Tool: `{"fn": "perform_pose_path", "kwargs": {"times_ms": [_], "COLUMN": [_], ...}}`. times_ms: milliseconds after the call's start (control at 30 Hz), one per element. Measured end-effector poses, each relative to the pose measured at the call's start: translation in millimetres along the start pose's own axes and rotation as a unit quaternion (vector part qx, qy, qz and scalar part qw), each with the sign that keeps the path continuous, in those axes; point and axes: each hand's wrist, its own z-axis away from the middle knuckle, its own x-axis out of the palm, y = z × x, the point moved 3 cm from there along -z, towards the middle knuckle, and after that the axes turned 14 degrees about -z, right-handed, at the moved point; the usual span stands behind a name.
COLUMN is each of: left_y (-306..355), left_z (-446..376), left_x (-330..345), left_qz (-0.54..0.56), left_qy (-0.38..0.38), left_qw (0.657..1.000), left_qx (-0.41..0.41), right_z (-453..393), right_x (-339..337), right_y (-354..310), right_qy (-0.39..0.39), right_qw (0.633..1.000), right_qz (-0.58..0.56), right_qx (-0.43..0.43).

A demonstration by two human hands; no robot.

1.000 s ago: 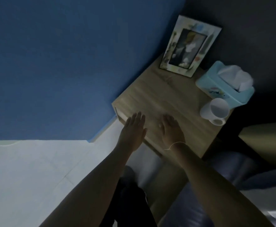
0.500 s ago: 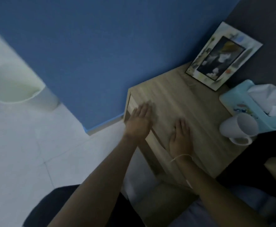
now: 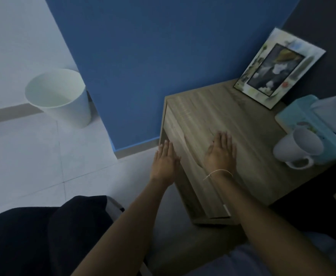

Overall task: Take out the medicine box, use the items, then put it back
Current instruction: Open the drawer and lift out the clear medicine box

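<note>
Medicine box: not visible anywhere; its position relative to the hands cannot be told.

Wooden bedside cabinet (image 3: 242, 124) stands in a corner between a blue wall (image 3: 163, 56) and a darker wall at right. Its drawer front (image 3: 185, 166) faces the person and looks closed.

Right hand (image 3: 222, 152) lies flat on the cabinet top near the front edge, fingers straight and together, holding nothing. A thin white string circles its wrist. Left hand (image 3: 164, 162) is in front of the drawer front at the cabinet's left corner, fingers straight, holding nothing; contact with the wood cannot be told.

On the cabinet top: picture frame (image 3: 278, 68) leaning at the back, light blue tissue box (image 3: 294, 120) at right, white mug (image 3: 297, 149) on its side just beside it.

Pale tiled floor (image 3: 24, 156). White waste bin (image 3: 59, 96) stands by the blue wall, well apart from the cabinet. Lighting dim.
</note>
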Motion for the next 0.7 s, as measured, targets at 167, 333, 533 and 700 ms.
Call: {"fn": "perform_pose_path", "kwargs": {"times_ms": [167, 333, 533, 700], "left_y": [14.8, 18.3, 16.9, 13.5], "left_z": [-31.8, -46.5, -56.8, -57.6], "left_x": [18.4, 32.0, 39.2, 36.1], "left_qz": [0.094, 0.162, 0.201, 0.206], "left_qy": [0.010, 0.041, 0.066, 0.093], "left_qw": [0.995, 0.985, 0.977, 0.973], "left_qx": [-0.038, -0.038, 0.005, 0.036], "right_z": [-6.9, -6.1, -6.7, -5.0], "right_x": [4.6, 5.6, 5.4, 3.3], "right_y": [9.7, 7.7, 8.6, 6.2], "right_qy": [-0.031, -0.021, 0.001, -0.004], "right_qw": [0.999, 0.999, 0.999, 1.000], "right_qz": [0.028, 0.032, 0.010, 0.001], "right_qx": [-0.028, -0.029, -0.031, -0.029]}}
